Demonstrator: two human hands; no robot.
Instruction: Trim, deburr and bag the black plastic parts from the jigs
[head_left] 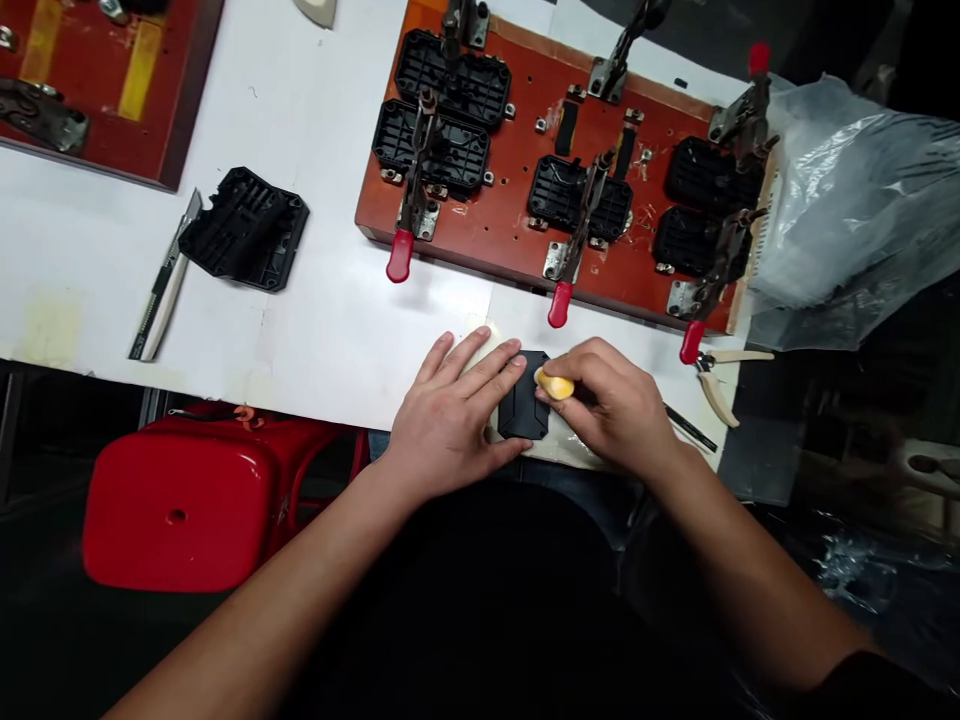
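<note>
A small black plastic cover lies flat at the table's front edge. My left hand is spread open, its fingers and thumb resting along the cover's left side. In my right hand, thumb and fingers pinch a yellowish-white piece, perhaps a folded cloth or sponge, against the cover's right edge. My grip hides part of that piece, so its exact kind is unclear. Under the cover and my left hand, a pale yellowish patch shows on the table.
A red-brown fixture board with red-handled toggle clamps holds several black plastic parts. To the left lie more black parts and a utility knife. Cream-handled nippers and a plastic bag are at right. A red stool stands below left.
</note>
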